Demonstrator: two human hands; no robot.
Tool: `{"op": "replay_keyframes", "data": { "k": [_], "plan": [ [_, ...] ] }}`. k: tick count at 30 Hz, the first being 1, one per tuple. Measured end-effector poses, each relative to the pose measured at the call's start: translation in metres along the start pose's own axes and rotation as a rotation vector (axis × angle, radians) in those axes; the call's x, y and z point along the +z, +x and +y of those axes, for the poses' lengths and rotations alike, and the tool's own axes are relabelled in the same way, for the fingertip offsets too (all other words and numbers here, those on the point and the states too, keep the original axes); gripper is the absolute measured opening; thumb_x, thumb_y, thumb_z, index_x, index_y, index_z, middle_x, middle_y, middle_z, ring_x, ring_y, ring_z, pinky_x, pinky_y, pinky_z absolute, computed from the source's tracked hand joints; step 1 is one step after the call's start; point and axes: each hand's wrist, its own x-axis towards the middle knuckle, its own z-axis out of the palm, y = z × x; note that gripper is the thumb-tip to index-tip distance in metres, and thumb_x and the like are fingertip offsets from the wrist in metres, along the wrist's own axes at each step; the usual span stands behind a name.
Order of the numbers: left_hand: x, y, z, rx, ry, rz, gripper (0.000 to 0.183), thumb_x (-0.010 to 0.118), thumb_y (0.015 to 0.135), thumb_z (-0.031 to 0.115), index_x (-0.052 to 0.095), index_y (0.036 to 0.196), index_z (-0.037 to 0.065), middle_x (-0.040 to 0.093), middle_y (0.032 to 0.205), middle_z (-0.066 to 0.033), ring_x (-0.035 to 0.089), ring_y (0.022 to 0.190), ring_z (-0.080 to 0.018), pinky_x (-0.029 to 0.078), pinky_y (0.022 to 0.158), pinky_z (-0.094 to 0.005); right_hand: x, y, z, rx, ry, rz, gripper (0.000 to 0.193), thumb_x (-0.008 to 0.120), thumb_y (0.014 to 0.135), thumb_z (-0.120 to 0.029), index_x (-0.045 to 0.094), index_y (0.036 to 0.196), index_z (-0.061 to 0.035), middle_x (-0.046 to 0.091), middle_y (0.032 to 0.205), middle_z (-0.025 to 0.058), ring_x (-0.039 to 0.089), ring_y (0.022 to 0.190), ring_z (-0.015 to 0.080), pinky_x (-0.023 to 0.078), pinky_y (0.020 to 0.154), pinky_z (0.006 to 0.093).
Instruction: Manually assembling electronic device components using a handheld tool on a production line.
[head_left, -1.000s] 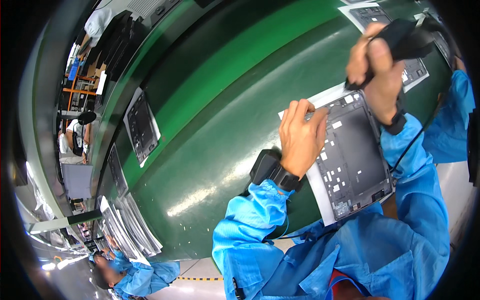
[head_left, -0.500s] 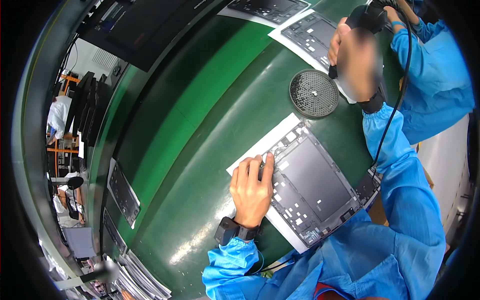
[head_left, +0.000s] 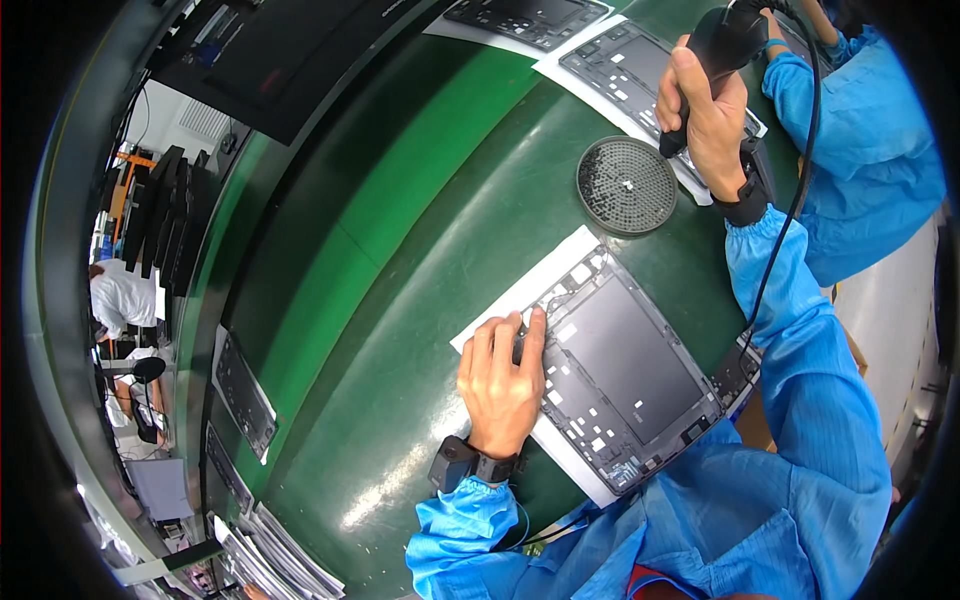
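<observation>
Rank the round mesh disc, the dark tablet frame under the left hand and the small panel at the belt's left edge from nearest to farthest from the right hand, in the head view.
1. Round mesh disc: just left of and below the right hand holding the black power tool.
2. Dark tablet frame: lower centre, on its white sheet, with the left hand resting on its edge.
3. Small panel: far lower left on the green belt.

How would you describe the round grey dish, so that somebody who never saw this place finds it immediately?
On the green belt, look beyond the dark panel under the left hand. The round grey dish lies there, below the right hand. It alone is circular and dotted; its neighbours are flat rectangles.
</observation>
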Motion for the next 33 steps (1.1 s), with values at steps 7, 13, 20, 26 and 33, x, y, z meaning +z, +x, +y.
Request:
{"op": "replay_keyframes", "data": {
  "k": [7,13,20,26,33],
  "plan": [
    [-0.001,0.002,0.001,-0.014,-0.026,0.012,0.042,0.076,0.072,-0.004,0.076,0.112,0.011,0.068,0.101,-0.0083,0.067,0.093,-0.0271,0.056,0.076,-0.0389,0.0,0.0,0.0,-0.024,-0.034,-0.016,0.022,0.055,0.109,-0.026,0.052,0.101,-0.0054,0.05,0.067,0.0006,0.049,0.051,0.0083,0.044,0.05,0.0246],
    [-0.001,0.001,-0.001,-0.033,-0.038,0.04,0.04,0.076,0.072,-0.003,0.076,0.11,0.011,0.068,0.101,-0.0077,0.067,0.093,-0.0269,0.056,0.076,-0.0392,0.003,-0.002,0.004,-0.047,-0.04,-0.001,0.022,0.055,0.11,-0.026,0.052,0.103,-0.0052,0.05,0.067,0.0006,0.049,0.052,0.0083,0.043,0.05,0.0252],
    [0.003,0.002,0.002,-0.109,-0.156,0.122,0.03,0.08,0.078,0.001,0.076,0.107,0.009,0.067,0.097,-0.007,0.065,0.086,-0.0259,0.053,0.074,-0.0385,0.005,-0.002,-0.004,-0.025,0.035,0.034,0.025,0.067,0.103,-0.026,0.057,0.093,-0.006,0.055,0.065,0.0002,0.051,0.05,0.0075,0.042,0.048,0.0247],
    [0.005,-0.002,-0.001,-0.287,-0.373,0.207,0.028,0.082,0.077,0.004,0.069,0.102,0.001,0.066,0.098,-0.012,0.06,0.092,-0.0324,0.05,0.079,-0.0411,0.039,-0.009,-0.047,-0.12,-0.003,-0.074,0.022,0.051,0.11,-0.026,0.051,0.108,-0.0043,0.049,0.069,0.0025,0.045,0.052,0.0094,0.042,0.051,0.0266],
    [0.014,-0.01,-0.006,-0.41,-0.333,0.202,0.028,0.086,0.076,0.017,0.065,0.091,0.005,0.06,0.094,-0.0093,0.056,0.094,-0.0312,0.042,0.082,-0.0423,0.15,-0.097,-0.063,0.12,0.322,-0.347,0.026,0.058,0.106,-0.028,0.049,0.112,-0.0038,0.049,0.066,0.0049,0.044,0.047,0.0105,0.04,0.045,0.0274]
  ]
}}
